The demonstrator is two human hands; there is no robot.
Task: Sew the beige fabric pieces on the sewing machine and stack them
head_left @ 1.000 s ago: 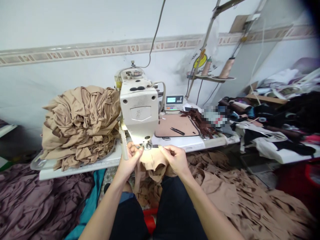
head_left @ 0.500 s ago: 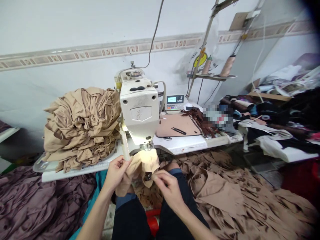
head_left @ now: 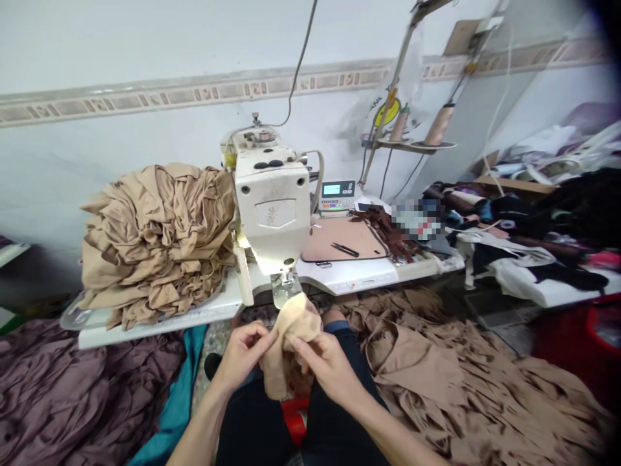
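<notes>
Both my hands hold a small tan fabric piece (head_left: 294,322) over my lap, just below the front edge of the sewing table. My left hand (head_left: 241,353) pinches its left side, fingers closed. My right hand (head_left: 326,362) grips its right side, fingers curled. The piece hangs a little below the presser foot (head_left: 286,283) of the white sewing machine (head_left: 272,207), and I cannot tell whether it touches the foot.
A tall stack of tan fabric (head_left: 155,236) sits on the table (head_left: 160,318) left of the machine. A brown pad with black snips (head_left: 345,249) lies to the right. Tan pieces (head_left: 460,382) cover the floor at right, purple cloth (head_left: 72,401) at left. Thread cones (head_left: 439,126) stand behind.
My hands drew the tan piece away from under the presser foot, down toward my lap, and closer together.
</notes>
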